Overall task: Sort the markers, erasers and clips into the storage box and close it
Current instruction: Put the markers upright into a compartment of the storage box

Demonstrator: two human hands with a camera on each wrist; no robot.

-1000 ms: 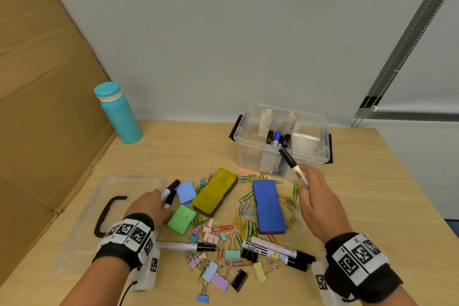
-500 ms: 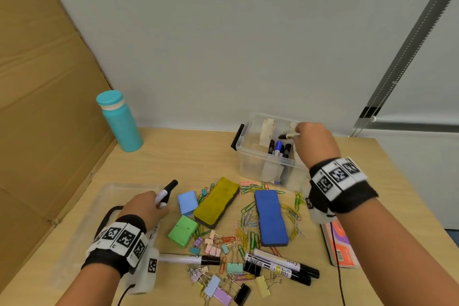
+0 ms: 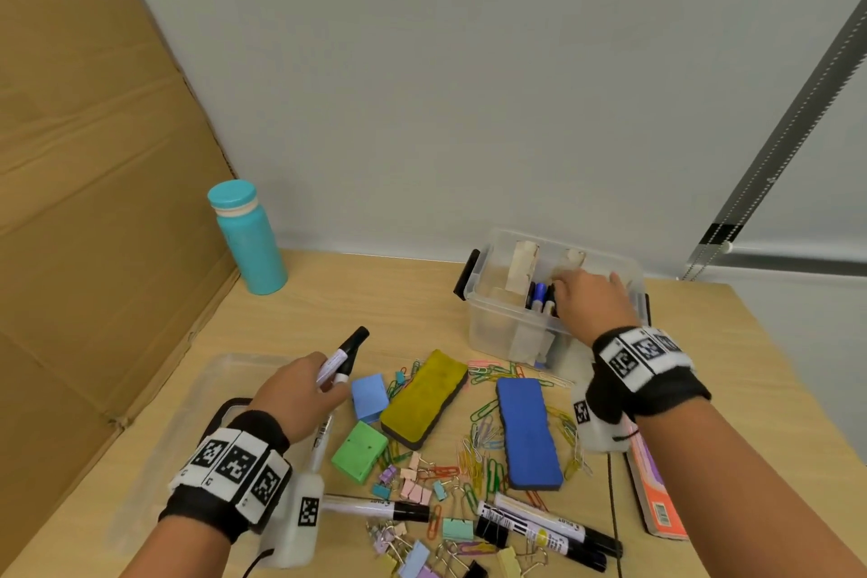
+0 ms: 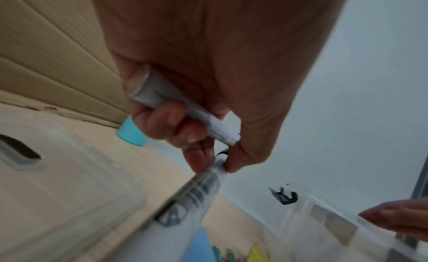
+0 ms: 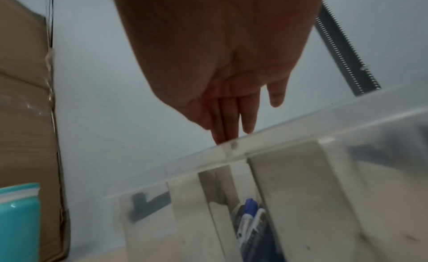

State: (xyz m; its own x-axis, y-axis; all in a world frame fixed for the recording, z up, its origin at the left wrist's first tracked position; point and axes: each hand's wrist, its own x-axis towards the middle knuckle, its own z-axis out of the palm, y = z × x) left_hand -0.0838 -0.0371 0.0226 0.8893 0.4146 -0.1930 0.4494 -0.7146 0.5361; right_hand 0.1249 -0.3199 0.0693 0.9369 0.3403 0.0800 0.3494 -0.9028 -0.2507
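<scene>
The clear storage box stands at the back right with several markers upright in its middle compartment. My right hand hovers over the box with straight fingers and holds nothing. My left hand grips a black-capped marker above the table; in the left wrist view a second marker is pinched under the thumb. A yellow eraser, a blue eraser, a small blue block, a green block, several coloured clips and more markers lie on the table.
The clear lid with a black handle lies under my left wrist. A teal bottle stands at the back left beside a cardboard wall. An orange book and a black cable lie at the right.
My right hand carried a marker from the table up to the box, let it go there, and is now empty. My left hand rose slightly, still holding its marker.
</scene>
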